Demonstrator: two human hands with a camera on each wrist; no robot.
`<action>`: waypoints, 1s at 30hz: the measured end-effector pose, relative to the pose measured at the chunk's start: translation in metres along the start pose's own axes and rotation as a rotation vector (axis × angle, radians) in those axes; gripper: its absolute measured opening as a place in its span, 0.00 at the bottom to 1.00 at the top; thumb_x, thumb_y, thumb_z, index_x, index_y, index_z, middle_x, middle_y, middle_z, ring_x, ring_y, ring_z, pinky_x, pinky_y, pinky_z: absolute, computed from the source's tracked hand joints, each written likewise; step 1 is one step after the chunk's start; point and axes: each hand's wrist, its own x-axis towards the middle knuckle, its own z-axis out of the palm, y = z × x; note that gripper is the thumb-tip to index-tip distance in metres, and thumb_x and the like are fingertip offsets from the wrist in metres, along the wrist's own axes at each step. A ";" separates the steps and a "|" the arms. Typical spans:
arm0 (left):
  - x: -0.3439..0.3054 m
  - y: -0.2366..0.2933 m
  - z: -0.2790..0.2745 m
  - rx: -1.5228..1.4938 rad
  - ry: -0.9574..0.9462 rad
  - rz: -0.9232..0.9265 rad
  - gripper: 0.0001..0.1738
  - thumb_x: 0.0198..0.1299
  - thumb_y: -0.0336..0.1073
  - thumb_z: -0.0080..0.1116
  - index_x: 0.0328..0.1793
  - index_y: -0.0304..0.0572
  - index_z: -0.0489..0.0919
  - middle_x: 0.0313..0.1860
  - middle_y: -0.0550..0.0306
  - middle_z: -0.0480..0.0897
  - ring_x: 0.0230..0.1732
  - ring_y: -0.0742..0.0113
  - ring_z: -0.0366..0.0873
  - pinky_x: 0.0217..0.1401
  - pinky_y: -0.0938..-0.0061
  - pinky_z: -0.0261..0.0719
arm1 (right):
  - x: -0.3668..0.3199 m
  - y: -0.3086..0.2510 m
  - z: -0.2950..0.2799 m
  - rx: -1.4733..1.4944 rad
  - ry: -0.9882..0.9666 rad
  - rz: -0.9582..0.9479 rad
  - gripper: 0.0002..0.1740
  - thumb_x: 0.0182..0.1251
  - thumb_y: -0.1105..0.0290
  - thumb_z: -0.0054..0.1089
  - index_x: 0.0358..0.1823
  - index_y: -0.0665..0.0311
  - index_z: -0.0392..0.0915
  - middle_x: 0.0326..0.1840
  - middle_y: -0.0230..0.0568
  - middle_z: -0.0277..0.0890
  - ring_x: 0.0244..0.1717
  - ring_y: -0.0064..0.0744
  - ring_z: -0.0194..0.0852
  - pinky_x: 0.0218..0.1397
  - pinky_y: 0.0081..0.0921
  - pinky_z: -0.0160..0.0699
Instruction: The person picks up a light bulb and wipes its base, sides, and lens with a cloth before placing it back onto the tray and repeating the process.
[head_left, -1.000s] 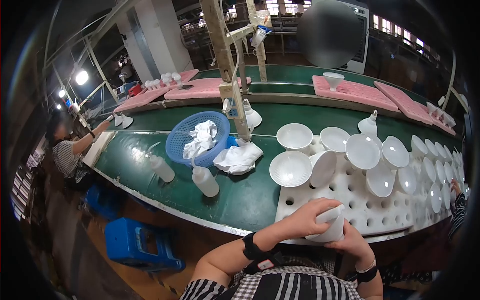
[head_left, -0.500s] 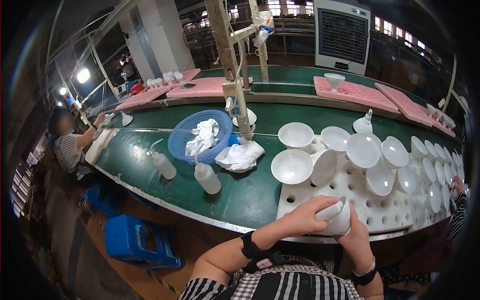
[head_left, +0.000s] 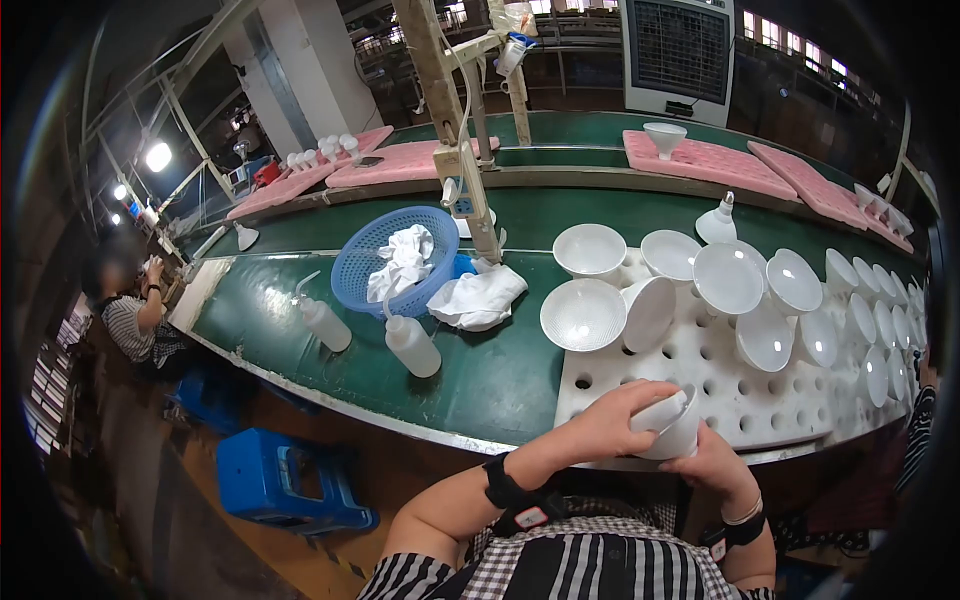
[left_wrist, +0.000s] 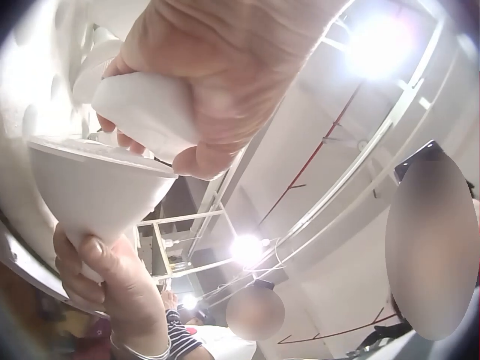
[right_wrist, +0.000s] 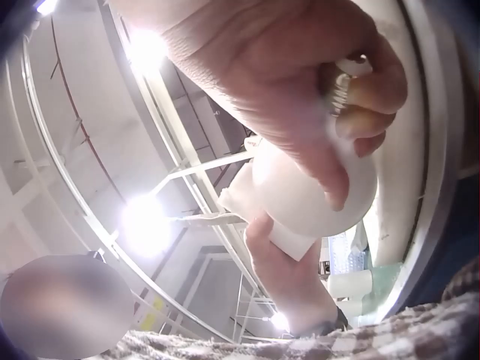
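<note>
In the head view, the right hand (head_left: 718, 465) holds a white cone-shaped lamp bulb (head_left: 682, 432), its wide face tipped up and toward the left hand. The right wrist view shows those fingers curled round the narrow end, with the metal screw base (right_wrist: 340, 94) showing between them. A folded white cloth (left_wrist: 142, 109) is gripped in the left hand (head_left: 612, 420). It sits right at the bulb's open-looking rim (left_wrist: 97, 154), and the left fingertips reach over the face. Both hands are above the front edge of a white holed board (head_left: 640, 375).
Several white bulbs (head_left: 583, 315) stand in the board. To the left are a blue basket (head_left: 350, 285) of white cloths, another white cloth (head_left: 475, 300) and two squeeze bottles (head_left: 412, 348). A post (head_left: 470, 205) rises from the green bench. A blue stool (head_left: 255, 475) stands below.
The bulb has turned in the hands, its face coming round into sight from the cloth side. Both hands stay together in front. The far-left person's hand has drawn back from the bench.
</note>
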 end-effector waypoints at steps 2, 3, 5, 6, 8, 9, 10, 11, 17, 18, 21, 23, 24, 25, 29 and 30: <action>0.006 0.001 -0.001 0.110 0.010 0.055 0.36 0.50 0.34 0.58 0.71 0.42 0.71 0.62 0.47 0.76 0.63 0.55 0.74 0.68 0.66 0.70 | 0.003 0.007 0.002 -0.024 0.013 -0.057 0.44 0.48 0.71 0.78 0.66 0.68 0.60 0.38 0.37 0.75 0.20 0.20 0.70 0.20 0.18 0.68; 0.008 0.001 -0.002 0.112 0.012 0.051 0.36 0.50 0.34 0.58 0.71 0.42 0.71 0.62 0.47 0.76 0.63 0.55 0.74 0.68 0.66 0.70 | 0.006 0.014 0.004 -0.050 0.026 -0.114 0.45 0.48 0.70 0.78 0.66 0.68 0.60 0.40 0.37 0.76 0.22 0.21 0.71 0.22 0.18 0.69; 0.014 0.001 -0.004 0.001 -0.028 0.023 0.37 0.50 0.35 0.59 0.71 0.42 0.70 0.63 0.47 0.76 0.64 0.55 0.74 0.69 0.66 0.69 | 0.016 0.039 0.001 -0.221 0.070 -0.288 0.46 0.47 0.70 0.79 0.67 0.69 0.61 0.43 0.38 0.76 0.23 0.19 0.71 0.23 0.17 0.69; 0.014 0.002 -0.004 0.003 -0.027 0.023 0.37 0.50 0.35 0.59 0.71 0.42 0.70 0.63 0.47 0.76 0.64 0.55 0.74 0.69 0.66 0.69 | 0.018 0.041 0.002 -0.390 0.121 -0.462 0.46 0.47 0.70 0.79 0.67 0.69 0.61 0.45 0.38 0.76 0.25 0.18 0.71 0.24 0.17 0.69; 0.012 0.007 -0.003 -0.082 -0.029 -0.030 0.37 0.50 0.35 0.59 0.71 0.42 0.70 0.64 0.47 0.76 0.65 0.56 0.73 0.70 0.66 0.68 | 0.011 0.035 0.004 -0.426 0.133 -0.425 0.47 0.47 0.69 0.79 0.68 0.68 0.61 0.47 0.38 0.76 0.30 0.20 0.74 0.29 0.18 0.73; 0.012 0.005 -0.002 -0.081 -0.030 -0.031 0.37 0.50 0.35 0.59 0.71 0.42 0.70 0.64 0.47 0.76 0.65 0.56 0.73 0.70 0.66 0.68 | 0.006 0.027 0.007 -0.462 0.143 -0.386 0.47 0.47 0.69 0.79 0.69 0.68 0.61 0.50 0.38 0.76 0.35 0.21 0.76 0.35 0.19 0.77; 0.011 0.002 -0.002 -0.048 -0.020 -0.007 0.37 0.50 0.35 0.58 0.71 0.43 0.70 0.64 0.48 0.76 0.64 0.56 0.73 0.70 0.66 0.68 | -0.001 0.015 0.009 -0.461 0.142 -0.387 0.47 0.47 0.69 0.79 0.69 0.68 0.61 0.50 0.38 0.76 0.35 0.21 0.76 0.35 0.19 0.77; 0.010 0.000 -0.001 -0.015 -0.009 0.016 0.37 0.50 0.34 0.58 0.71 0.43 0.70 0.63 0.48 0.76 0.64 0.56 0.74 0.69 0.66 0.69 | -0.009 0.000 0.011 -0.262 0.080 -0.188 0.47 0.47 0.69 0.79 0.69 0.67 0.62 0.52 0.38 0.76 0.42 0.24 0.77 0.43 0.22 0.77; -0.004 -0.002 -0.009 0.046 -0.020 0.031 0.36 0.51 0.33 0.58 0.72 0.43 0.70 0.65 0.49 0.76 0.63 0.57 0.75 0.68 0.66 0.70 | -0.004 0.006 0.006 0.083 0.073 -0.112 0.50 0.48 0.72 0.78 0.74 0.66 0.59 0.57 0.39 0.76 0.57 0.30 0.74 0.62 0.27 0.73; -0.005 -0.004 -0.009 0.043 -0.019 0.028 0.36 0.51 0.33 0.58 0.72 0.43 0.70 0.65 0.49 0.76 0.63 0.57 0.75 0.68 0.66 0.70 | 0.001 0.013 0.005 0.081 0.120 -0.261 0.51 0.49 0.73 0.77 0.75 0.66 0.57 0.58 0.40 0.75 0.56 0.30 0.74 0.62 0.27 0.73; -0.007 -0.005 -0.010 -0.023 -0.031 -0.032 0.36 0.51 0.33 0.58 0.72 0.44 0.71 0.65 0.49 0.75 0.64 0.57 0.74 0.68 0.67 0.71 | 0.005 0.016 0.002 -0.091 0.126 -0.321 0.53 0.49 0.74 0.75 0.77 0.64 0.54 0.60 0.42 0.75 0.60 0.31 0.74 0.66 0.29 0.70; -0.004 -0.004 -0.008 0.008 0.023 -0.018 0.37 0.50 0.33 0.60 0.72 0.44 0.71 0.65 0.50 0.76 0.65 0.60 0.74 0.68 0.68 0.71 | 0.000 0.004 0.009 -0.197 0.155 -0.296 0.52 0.49 0.74 0.74 0.77 0.64 0.55 0.63 0.42 0.73 0.63 0.31 0.71 0.68 0.29 0.68; 0.000 -0.003 -0.009 -0.011 0.032 -0.037 0.37 0.50 0.33 0.61 0.72 0.44 0.71 0.65 0.51 0.76 0.64 0.62 0.74 0.68 0.69 0.70 | -0.005 -0.004 0.012 -0.303 0.176 -0.274 0.51 0.49 0.74 0.73 0.77 0.63 0.57 0.65 0.42 0.72 0.66 0.31 0.69 0.69 0.30 0.67; 0.003 -0.002 -0.011 -0.038 0.028 -0.059 0.38 0.49 0.32 0.62 0.72 0.44 0.71 0.64 0.52 0.77 0.64 0.63 0.74 0.68 0.70 0.70 | -0.008 -0.005 0.015 -0.332 0.187 -0.310 0.51 0.50 0.73 0.73 0.77 0.62 0.55 0.64 0.47 0.73 0.64 0.35 0.72 0.68 0.30 0.68; 0.019 0.005 -0.012 -0.349 0.078 -0.173 0.32 0.55 0.26 0.60 0.70 0.39 0.72 0.58 0.57 0.80 0.58 0.70 0.77 0.64 0.72 0.74 | -0.017 -0.009 0.028 -0.610 0.306 -0.158 0.53 0.53 0.69 0.73 0.79 0.60 0.50 0.54 0.60 0.78 0.55 0.51 0.81 0.58 0.36 0.76; 0.022 0.007 -0.009 -0.355 0.105 -0.196 0.30 0.56 0.26 0.59 0.68 0.38 0.72 0.58 0.56 0.81 0.58 0.69 0.77 0.64 0.72 0.74 | -0.017 -0.009 0.030 -0.669 0.290 -0.232 0.54 0.54 0.68 0.72 0.80 0.60 0.47 0.48 0.59 0.80 0.48 0.56 0.81 0.51 0.41 0.77</action>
